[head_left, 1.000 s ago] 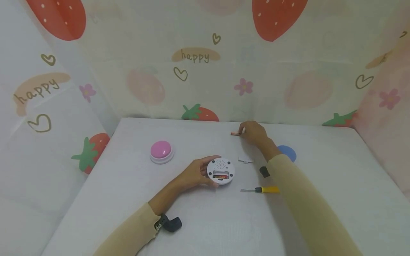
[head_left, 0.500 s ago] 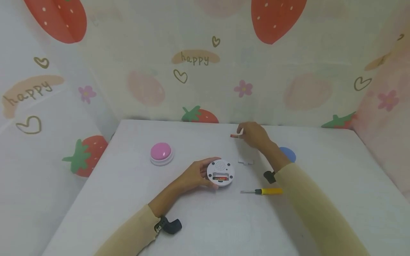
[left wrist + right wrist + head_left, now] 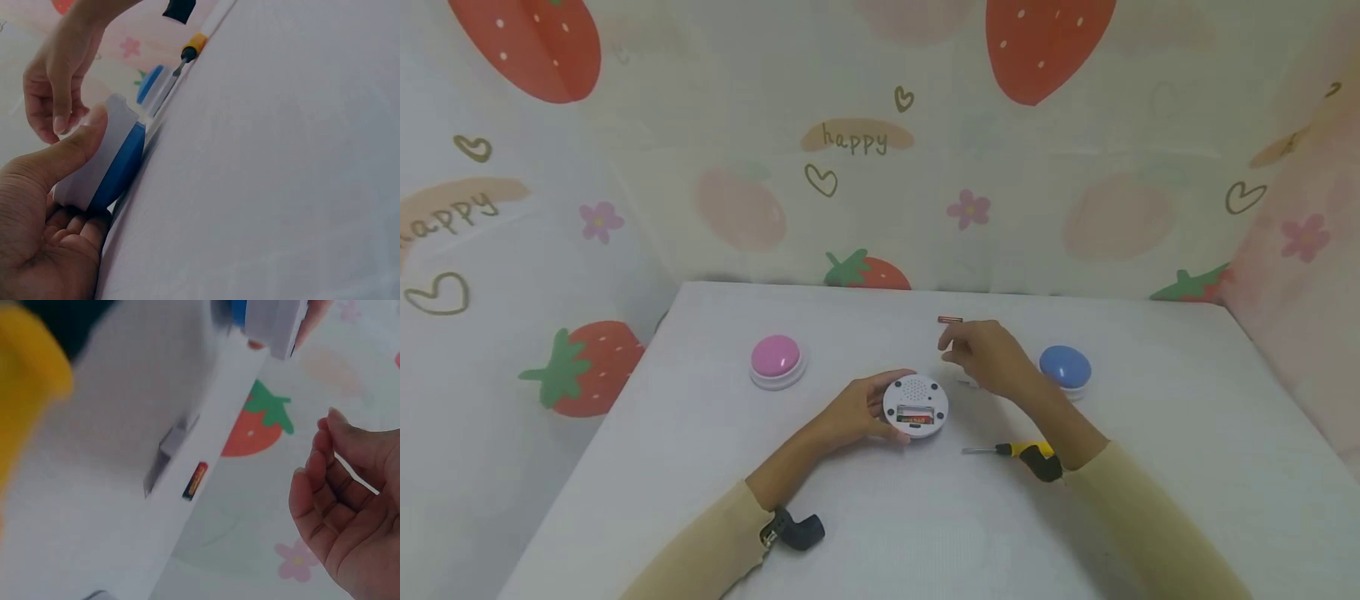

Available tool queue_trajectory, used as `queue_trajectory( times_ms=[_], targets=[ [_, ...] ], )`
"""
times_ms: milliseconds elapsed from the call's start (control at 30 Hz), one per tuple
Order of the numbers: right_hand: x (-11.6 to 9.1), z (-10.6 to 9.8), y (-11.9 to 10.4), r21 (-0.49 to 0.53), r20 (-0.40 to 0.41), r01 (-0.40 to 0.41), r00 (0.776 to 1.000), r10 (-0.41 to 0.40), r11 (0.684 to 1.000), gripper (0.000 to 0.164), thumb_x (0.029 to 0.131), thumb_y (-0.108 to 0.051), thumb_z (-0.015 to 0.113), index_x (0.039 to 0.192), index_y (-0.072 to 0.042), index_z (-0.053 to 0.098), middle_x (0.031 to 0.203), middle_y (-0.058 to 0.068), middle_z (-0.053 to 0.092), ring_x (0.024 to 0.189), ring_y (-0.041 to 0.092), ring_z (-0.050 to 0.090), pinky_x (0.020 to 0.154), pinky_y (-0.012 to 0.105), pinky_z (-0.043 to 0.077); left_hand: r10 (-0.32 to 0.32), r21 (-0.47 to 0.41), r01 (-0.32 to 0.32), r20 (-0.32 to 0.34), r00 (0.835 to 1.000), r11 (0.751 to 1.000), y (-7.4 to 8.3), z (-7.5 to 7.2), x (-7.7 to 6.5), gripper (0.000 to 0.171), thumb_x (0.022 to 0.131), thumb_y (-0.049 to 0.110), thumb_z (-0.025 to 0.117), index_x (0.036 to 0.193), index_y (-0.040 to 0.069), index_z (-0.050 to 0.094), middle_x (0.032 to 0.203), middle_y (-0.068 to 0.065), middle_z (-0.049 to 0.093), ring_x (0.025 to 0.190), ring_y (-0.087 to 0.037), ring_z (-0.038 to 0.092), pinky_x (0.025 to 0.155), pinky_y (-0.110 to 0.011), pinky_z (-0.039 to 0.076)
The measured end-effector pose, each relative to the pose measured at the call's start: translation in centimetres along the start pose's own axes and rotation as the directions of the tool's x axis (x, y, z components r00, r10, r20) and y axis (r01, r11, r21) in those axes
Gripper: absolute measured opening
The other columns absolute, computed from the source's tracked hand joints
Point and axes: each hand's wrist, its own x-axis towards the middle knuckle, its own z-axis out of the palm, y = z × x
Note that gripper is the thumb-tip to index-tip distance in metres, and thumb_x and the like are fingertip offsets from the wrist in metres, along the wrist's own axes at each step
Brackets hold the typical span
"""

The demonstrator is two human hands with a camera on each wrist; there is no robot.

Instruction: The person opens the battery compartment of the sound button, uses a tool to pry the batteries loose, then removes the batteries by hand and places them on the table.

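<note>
A: Holding what with the left hand (image 3: 856, 410)?

B: Gripping a round white plastic device (image 3: 915, 392), with the thumb at the near rim and a finger along the far one. Seated in the uncovered bay on its back: a red cylindrical battery (image 3: 917, 420), lengthwise left to right.

A: And with the right hand (image 3: 988, 358)?

B: Nothing visible. Hanging beyond the device and to its right, with fingers loosely bent and thumb close to the index finger; hard to tell whether touching it.

A: Which relation to mind?

B: Probably the path from the right fingertips to the seated battery: nearer and slightly left, over the device's far rim, across the battery's long axis. Nearer with the left hand, but busy gripping; likelier with the free right.

A: Anything loose?

B: Beyond the device, slightly right, a small red loose battery (image 3: 950, 319), also lengthwise left to right. Just right of the device, a small white plastic cover (image 3: 967, 383), partly hidden by the right hand.

A: Gained from the wrist views?

B: From the left, a blue dome (image 3: 122, 165) on the device's underside, hidden from the head camera. From the right, a palm and fingers bare of any battery.
</note>
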Motion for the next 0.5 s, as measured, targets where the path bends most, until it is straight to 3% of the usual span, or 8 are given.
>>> queue_trajectory(
  times_ms=[133, 367, 500],
  targets=[
    [-1.6, 0.6, -0.6, 0.017, 0.011, 0.018, 1.0, -0.018, 1.0, 0.016, 0.095, -0.012, 0.072, 0.111, -0.013, 0.075, 0.093, 0.002, 0.071, 0.078, 0.017, 0.06, 0.073, 0.025, 0.059, 0.002, 0.009, -0.002, -0.001, 1.0, 1.0, -0.1, 0.0, 0.0, 0.097, 0.068, -0.004, 0.091, 0.153, 0.016, 0.046, 0.152, -0.003, 0.051, 0.139, -0.018, 0.049, 0.109, -0.026, 0.045],
    [-3.8, 1.5, -1.5, 0.052, 0.01, 0.066, 0.998, -0.067, 0.996, 0.014, 0.093, -0.01, 0.074, 0.106, -0.014, 0.076, 0.094, -0.003, 0.071, 0.083, 0.016, 0.06, 0.079, 0.03, 0.058, -0.004, 0.059, 0.004, -0.007, 1.0, 0.998, 0.0, -0.1, -0.1, 0.097, 0.07, 0.0, 0.091, 0.153, 0.017, 0.045, 0.154, 0.0, 0.049, 0.14, -0.016, 0.047, 0.109, -0.026, 0.044],
    [-4.5, 2.1, -1.9, 0.06, 0.022, 0.063, 0.998, -0.065, 0.996, 0.015, 0.091, -0.012, 0.076, 0.106, -0.015, 0.078, 0.09, -0.006, 0.069, 0.083, 0.014, 0.059, 0.079, 0.03, 0.057, -0.005, 0.027, 0.005, -0.002, 1.0, 1.0, 0.0, 0.0, 0.0, 0.098, 0.069, -0.004, 0.09, 0.153, 0.016, 0.045, 0.154, -0.004, 0.048, 0.141, -0.019, 0.047, 0.107, -0.026, 0.046]
  ],
)
